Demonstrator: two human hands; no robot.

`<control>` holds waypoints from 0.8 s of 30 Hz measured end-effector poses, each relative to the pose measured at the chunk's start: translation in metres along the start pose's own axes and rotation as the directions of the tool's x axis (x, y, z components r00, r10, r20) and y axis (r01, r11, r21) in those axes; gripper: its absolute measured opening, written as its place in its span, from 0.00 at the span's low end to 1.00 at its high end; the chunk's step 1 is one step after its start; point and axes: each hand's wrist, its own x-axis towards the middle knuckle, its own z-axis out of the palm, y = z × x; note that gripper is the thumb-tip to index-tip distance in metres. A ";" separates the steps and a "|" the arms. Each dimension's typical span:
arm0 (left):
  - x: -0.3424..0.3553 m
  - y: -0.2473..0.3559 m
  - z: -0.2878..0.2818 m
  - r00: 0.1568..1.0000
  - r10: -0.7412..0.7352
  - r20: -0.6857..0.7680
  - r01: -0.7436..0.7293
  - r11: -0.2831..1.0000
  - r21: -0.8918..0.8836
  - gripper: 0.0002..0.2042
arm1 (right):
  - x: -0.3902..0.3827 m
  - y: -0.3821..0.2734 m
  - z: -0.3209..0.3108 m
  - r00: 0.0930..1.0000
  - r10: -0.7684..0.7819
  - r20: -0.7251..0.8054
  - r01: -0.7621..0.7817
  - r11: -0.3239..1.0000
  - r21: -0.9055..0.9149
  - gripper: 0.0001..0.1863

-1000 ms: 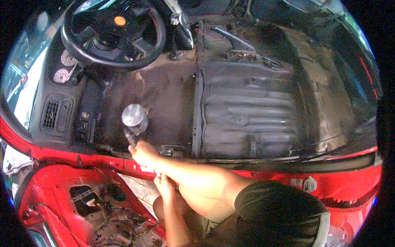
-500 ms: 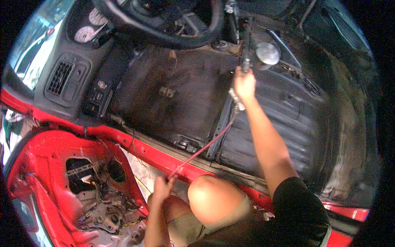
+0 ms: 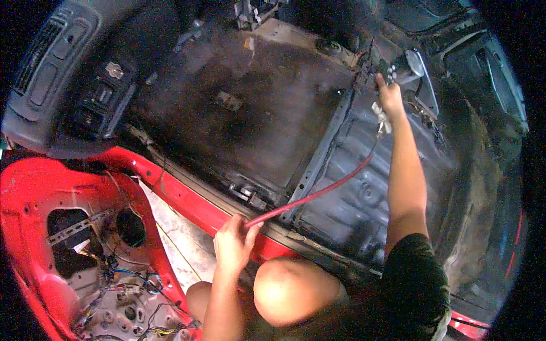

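My right hand (image 3: pixel 390 101) is closed round the handle of a spray gun (image 3: pixel 391 74) above the ribbed rear floor of a stripped car. A round silver cup (image 3: pixel 414 63) shows just beyond the fist, seemingly part of the gun. Below the grip, a white wrapped piece (image 3: pixel 380 118) joins a red hose (image 3: pixel 324 191). That hose sags across the cabin toward me. Near the door sill, my left hand (image 3: pixel 232 244) has its fingers wrapped round it. The gun's nozzle is too small to make out.
Dark bare floor panel (image 3: pixel 239 119) fills the cabin, with a raised cross rail (image 3: pixel 318 156) behind it. A red door sill (image 3: pixel 182 202) lies before my knees. The opened red door (image 3: pixel 34 199), with exposed wiring, stands at left. A dark dashboard (image 3: pixel 51 74) is at upper left.
The view has shifted rearward, and the steering wheel has left it. My right hand has carried the spray gun to the right. The hose, nearly straight before, now bows.
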 end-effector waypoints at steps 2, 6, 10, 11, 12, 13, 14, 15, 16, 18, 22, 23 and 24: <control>-0.001 0.000 0.005 0.998 0.031 0.050 -0.037 0.992 0.118 0.20 | 0.008 -0.015 -0.011 0.994 -0.020 0.111 0.029 0.996 -0.079 0.32; 0.004 0.007 0.014 0.994 0.014 0.105 -0.026 0.994 0.110 0.23 | -0.002 -0.019 -0.002 0.977 -0.129 0.169 0.145 0.986 -0.087 0.33; 0.001 0.003 0.023 0.985 0.043 0.170 -0.058 0.995 0.086 0.22 | -0.009 -0.010 0.005 0.981 -0.106 0.161 0.144 0.960 -0.240 0.34; -0.001 0.000 0.024 0.983 0.043 0.178 -0.058 0.995 0.078 0.22 | -0.012 -0.007 0.006 0.985 -0.103 0.135 0.137 0.954 -0.268 0.35; -0.003 -0.003 0.025 0.983 0.085 0.161 -0.096 0.994 0.059 0.22 | -0.016 -0.007 0.007 0.988 -0.089 0.127 0.124 0.948 -0.295 0.33; -0.004 -0.006 0.024 0.982 0.104 0.161 -0.115 0.991 0.064 0.21 | -0.023 -0.007 0.006 0.975 -0.148 0.165 0.185 0.953 -0.239 0.32; -0.004 -0.008 0.022 0.972 0.198 0.124 -0.205 0.978 0.041 0.20 | -0.031 -0.009 0.003 0.965 -0.185 0.186 0.221 0.956 -0.195 0.30; -0.004 -0.009 0.017 0.961 0.178 0.211 -0.190 0.981 0.039 0.18 | -0.043 -0.011 0.007 0.928 -0.302 0.216 0.320 0.946 -0.050 0.22; 0.000 -0.007 0.012 0.927 0.192 0.321 -0.204 0.979 0.004 0.16 | -0.053 -0.014 -0.003 0.896 -0.356 0.264 0.359 0.932 0.038 0.20; 0.008 0.003 0.000 0.848 0.229 0.478 -0.168 0.972 -0.167 0.15 | -0.088 -0.027 0.005 0.952 -0.185 0.243 0.123 0.960 0.250 0.16; 0.030 0.053 -0.023 0.656 0.457 0.600 -0.320 0.889 -0.328 0.50 | -0.170 -0.093 0.009 0.997 -0.038 0.067 0.002 0.881 0.474 0.13; 0.038 0.069 -0.023 0.648 0.519 0.558 -0.288 0.845 -0.451 0.52 | -0.191 -0.108 0.007 1.000 -0.010 -0.006 0.011 0.853 0.521 0.14; 0.045 0.087 -0.021 0.648 0.564 0.513 -0.245 0.791 -0.560 0.54 | -0.210 -0.124 0.004 0.992 -0.005 -0.128 0.078 0.818 0.570 0.13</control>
